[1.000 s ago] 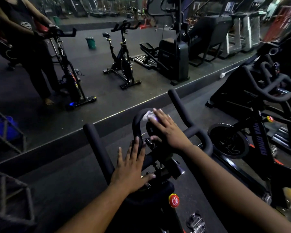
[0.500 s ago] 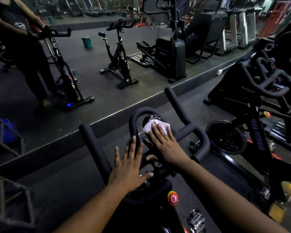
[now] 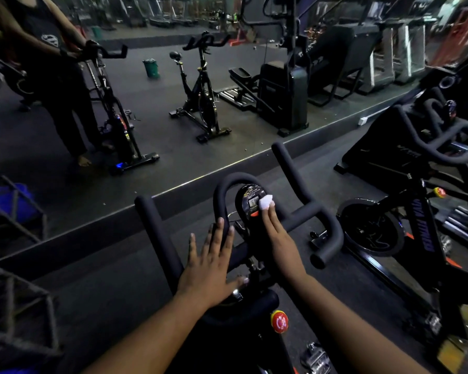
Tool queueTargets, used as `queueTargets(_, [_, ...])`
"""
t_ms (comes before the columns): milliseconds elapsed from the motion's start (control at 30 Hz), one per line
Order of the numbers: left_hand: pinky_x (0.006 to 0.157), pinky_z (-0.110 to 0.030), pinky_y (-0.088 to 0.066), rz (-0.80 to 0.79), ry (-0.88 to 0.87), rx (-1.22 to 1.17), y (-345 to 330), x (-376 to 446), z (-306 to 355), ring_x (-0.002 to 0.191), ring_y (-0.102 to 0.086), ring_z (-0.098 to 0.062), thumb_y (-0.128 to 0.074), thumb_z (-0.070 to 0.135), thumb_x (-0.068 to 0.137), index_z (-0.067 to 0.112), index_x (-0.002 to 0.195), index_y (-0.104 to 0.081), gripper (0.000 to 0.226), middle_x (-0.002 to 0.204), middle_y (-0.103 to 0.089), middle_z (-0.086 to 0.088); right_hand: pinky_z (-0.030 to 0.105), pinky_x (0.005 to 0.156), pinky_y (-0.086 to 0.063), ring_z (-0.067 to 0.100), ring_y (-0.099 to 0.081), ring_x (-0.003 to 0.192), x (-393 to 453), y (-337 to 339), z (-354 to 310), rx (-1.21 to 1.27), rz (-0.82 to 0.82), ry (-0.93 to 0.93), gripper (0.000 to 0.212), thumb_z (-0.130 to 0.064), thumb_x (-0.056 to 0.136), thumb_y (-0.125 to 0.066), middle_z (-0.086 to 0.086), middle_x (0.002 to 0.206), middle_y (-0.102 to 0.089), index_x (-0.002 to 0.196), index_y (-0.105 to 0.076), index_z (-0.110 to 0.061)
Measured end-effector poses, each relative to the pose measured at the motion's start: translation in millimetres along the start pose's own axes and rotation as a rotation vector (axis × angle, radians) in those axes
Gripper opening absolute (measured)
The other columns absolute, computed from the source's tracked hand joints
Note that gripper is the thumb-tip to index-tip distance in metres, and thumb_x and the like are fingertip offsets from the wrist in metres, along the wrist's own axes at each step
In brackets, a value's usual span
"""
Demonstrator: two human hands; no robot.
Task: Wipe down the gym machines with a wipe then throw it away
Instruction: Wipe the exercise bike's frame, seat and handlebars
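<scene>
The right hand (image 3: 281,238) has slid the small white wipe (image 3: 265,202) rightward, its straight fingers (image 3: 269,217) pressing it against the oval black console (image 3: 250,202); left hand (image 3: 208,265) flat, released. Console nearly wiped.

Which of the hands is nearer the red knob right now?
Left. The left hand rests flat on the handlebar stem just above the red knob; the right hand is farther up, at the console.

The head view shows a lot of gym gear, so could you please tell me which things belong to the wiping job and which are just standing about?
In the job:
wipe
bike console
handlebars
right hand, pressing the wipe
left hand, resting flat on the handlebars

Standing about:
neighbouring bike
red knob
pedal
</scene>
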State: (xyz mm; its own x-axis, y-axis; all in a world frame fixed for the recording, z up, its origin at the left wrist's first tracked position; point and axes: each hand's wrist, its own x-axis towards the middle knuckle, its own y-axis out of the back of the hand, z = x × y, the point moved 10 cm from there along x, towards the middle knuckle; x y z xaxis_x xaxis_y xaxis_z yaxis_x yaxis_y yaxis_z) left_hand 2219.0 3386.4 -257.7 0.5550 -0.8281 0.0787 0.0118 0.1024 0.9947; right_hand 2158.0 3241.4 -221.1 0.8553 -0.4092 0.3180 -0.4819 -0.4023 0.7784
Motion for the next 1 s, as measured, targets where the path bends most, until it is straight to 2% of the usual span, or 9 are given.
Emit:
queueTargets(100, [0.121,-0.067,0.004,0.0,-0.007,-0.007,-1.8,0.6,0.5,0.156,0.009,-0.031,-0.033,0.088,0.083,0.02,0.154,0.034,0.119,0.161,0.041,-0.01,0.035,0.094,-0.052,0.025,-0.033,0.148,-11.7,0.9,1.9,-0.066,0.02,0.087,0.085,-0.005,0.09,-0.066,0.001,0.169,-0.011,0.16,-0.023,-0.024])
queueTargets(267, [0.122,-0.066,0.006,-0.016,0.006,0.006,-0.1,0.1,0.8,0.154,0.015,-0.03,-0.037,0.087,0.084,0.021,0.152,0.037,0.12,0.159,0.043,-0.009,0.037,0.114,-0.04,0.023,-0.026,0.153,-22.3,-2.9,2.3,-0.13,0.006,0.35,0.068,-0.013,0.089,-0.077,0.005,0.164,-0.029,0.15,-0.046,-0.012])
queueTargets(333, [0.121,-0.064,0.011,-0.044,0.025,0.02,1.7,-0.4,1.6,0.154,0.021,-0.029,-0.037,0.086,0.085,0.021,0.15,0.04,0.12,0.155,0.049,-0.009,0.046,0.119,-0.032,0.026,-0.023,0.153,-19.0,-9.4,-7.5,-0.222,-0.05,0.485,0.066,-0.015,0.093,-0.069,0.007,0.164,-0.029,0.153,-0.042,-0.012])
queueTargets(433, [0.121,-0.063,0.013,-0.057,0.028,0.026,2.7,-0.8,2.8,0.153,0.023,-0.028,-0.035,0.086,0.085,0.019,0.152,0.036,0.118,0.154,0.051,-0.008,0.053,0.123,-0.018,0.025,-0.011,0.156,-5.0,-14.6,-23.5,-0.391,-0.095,0.613,0.068,-0.022,0.098,-0.051,0.005,0.169,-0.015,0.16,-0.024,-0.017])
queueTargets(567, [0.121,-0.062,0.015,-0.062,0.036,0.027,2.8,-1.4,1.5,0.153,0.025,-0.026,-0.035,0.087,0.084,0.021,0.149,0.041,0.12,0.154,0.051,-0.007,0.061,0.121,-0.019,0.027,-0.009,0.156,29.3,-6.6,-37.8,-0.469,-0.078,0.598,0.066,-0.043,0.102,-0.035,0.006,0.169,-0.006,0.161,-0.013,-0.023])
queueTargets(733, [0.121,-0.062,0.015,-0.096,0.046,0.027,3.8,-2.6,1.6,0.15,0.029,-0.026,-0.035,0.086,0.086,0.021,0.146,0.046,0.119,0.151,0.054,-0.007,0.054,0.118,-0.032,0.033,-0.026,0.149,69.8,10.5,-45.1,-0.25,-0.036,0.415,0.083,-0.064,0.091,-0.053,0.014,0.161,-0.03,0.157,-0.029,-0.02])
queueTargets(833, [0.121,-0.063,0.014,-0.08,0.051,0.03,5.1,-2.4,0.7,0.152,0.026,-0.026,-0.035,0.086,0.086,0.019,0.147,0.044,0.119,0.154,0.052,-0.007,0.051,0.119,-0.031,0.035,-0.027,0.146,71.8,11.2,-39.4,-0.186,0.041,0.247,0.093,-0.074,0.088,-0.047,0.017,0.159,-0.03,0.156,-0.032,-0.012])
queueTargets(900, [0.121,-0.063,0.013,-0.104,0.05,0.057,2.2,-2.2,0.2,0.152,0.028,-0.026,-0.033,0.084,0.088,0.018,0.147,0.042,0.117,0.152,0.054,-0.008,0.058,0.12,-0.023,0.042,-0.017,0.151,60.1,-1.1,-48.1,-0.324,0.045,0.327,0.094,-0.075,0.091,-0.038,0.02,0.164,-0.023,0.157,-0.029,-0.008])
queueTargets(1000, [0.121,-0.064,0.014,-0.126,0.04,0.054,-1.8,-0.8,1.5,0.15,0.031,-0.024,-0.031,0.084,0.089,0.019,0.15,0.036,0.111,0.149,0.056,-0.009,0.068,0.114,-0.027,0.035,-0.013,0.154,37.2,-13.9,-50.1,-0.499,0.039,0.52,0.077,-0.062,0.098,-0.034,0.01,0.167,-0.018,0.159,-0.022,-0.016])
